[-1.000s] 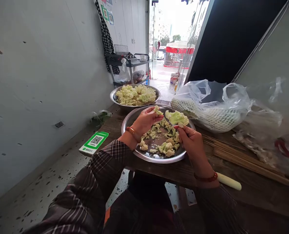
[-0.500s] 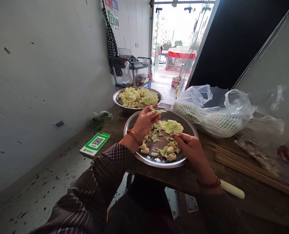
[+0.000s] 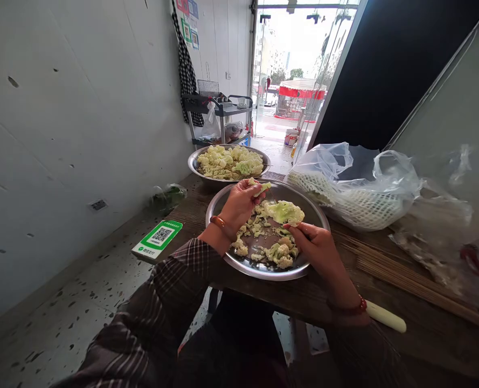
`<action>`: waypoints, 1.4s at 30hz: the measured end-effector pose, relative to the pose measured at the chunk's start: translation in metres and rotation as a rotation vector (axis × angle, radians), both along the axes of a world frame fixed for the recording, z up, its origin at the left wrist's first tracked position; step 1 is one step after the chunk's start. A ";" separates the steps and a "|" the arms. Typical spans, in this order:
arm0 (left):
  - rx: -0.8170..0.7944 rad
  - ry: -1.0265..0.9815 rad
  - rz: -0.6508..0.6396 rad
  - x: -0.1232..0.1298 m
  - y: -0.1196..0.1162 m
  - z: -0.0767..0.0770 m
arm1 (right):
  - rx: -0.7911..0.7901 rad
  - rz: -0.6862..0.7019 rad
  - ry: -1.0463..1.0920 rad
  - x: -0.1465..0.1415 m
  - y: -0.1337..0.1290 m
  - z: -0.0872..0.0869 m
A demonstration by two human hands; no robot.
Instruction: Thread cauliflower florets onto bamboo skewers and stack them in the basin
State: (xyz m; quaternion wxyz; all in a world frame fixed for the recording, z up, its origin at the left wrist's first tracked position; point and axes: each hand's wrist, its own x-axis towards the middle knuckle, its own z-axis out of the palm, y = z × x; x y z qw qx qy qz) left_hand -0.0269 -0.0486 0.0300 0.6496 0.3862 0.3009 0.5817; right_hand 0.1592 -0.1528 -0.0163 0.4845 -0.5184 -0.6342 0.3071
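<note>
My left hand point(image 3: 241, 203) is closed around a small pale cauliflower floret point(image 3: 262, 188), held over the far part of a steel basin point(image 3: 212, 211). A thin stick, looking like a skewer point(image 3: 274, 198), shows between that floret and a larger cauliflower floret point(image 3: 284, 212). My right hand point(image 3: 312, 242) pinches at the lower edge of the larger floret, in line with the skewer; its fingertips partly hide the grip. Below the hands, loose cauliflower pieces point(image 3: 280, 253) and crumbs lie in the basin.
Behind stands another basin point(image 3: 192, 166) heaped with cauliflower point(image 3: 227, 160). Net-wrapped produce in a plastic bag point(image 3: 360, 199), bamboo skewers point(image 3: 401, 275) and a pale handle point(image 3: 387, 316) lie right. A green QR-code sign point(image 3: 158, 238) sits at the table's left edge.
My left hand and its floret have shifted and turned slightly, and the thin stick shows more clearly beside it. My right hand stays almost in place.
</note>
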 end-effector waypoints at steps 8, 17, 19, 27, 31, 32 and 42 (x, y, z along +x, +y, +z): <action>-0.040 -0.050 0.001 0.000 -0.001 0.002 | -0.002 0.014 -0.041 0.003 0.002 -0.005; -0.019 -0.039 -0.016 0.000 -0.001 0.003 | 0.033 0.003 -0.058 0.004 0.004 -0.009; -0.004 -0.039 -0.020 -0.001 -0.002 0.003 | 0.032 0.003 -0.048 0.004 0.004 -0.009; -0.012 -0.046 -0.022 -0.002 -0.002 0.002 | 0.019 -0.006 -0.053 0.002 0.001 -0.004; 0.024 -0.023 -0.007 -0.002 0.000 0.001 | 0.028 0.001 -0.055 0.002 0.001 -0.004; 0.043 -0.013 0.003 -0.001 0.000 0.000 | 0.026 -0.002 -0.056 0.002 0.001 -0.005; 0.239 0.113 0.026 0.000 0.001 -0.003 | 0.053 -0.025 -0.031 0.002 0.001 -0.007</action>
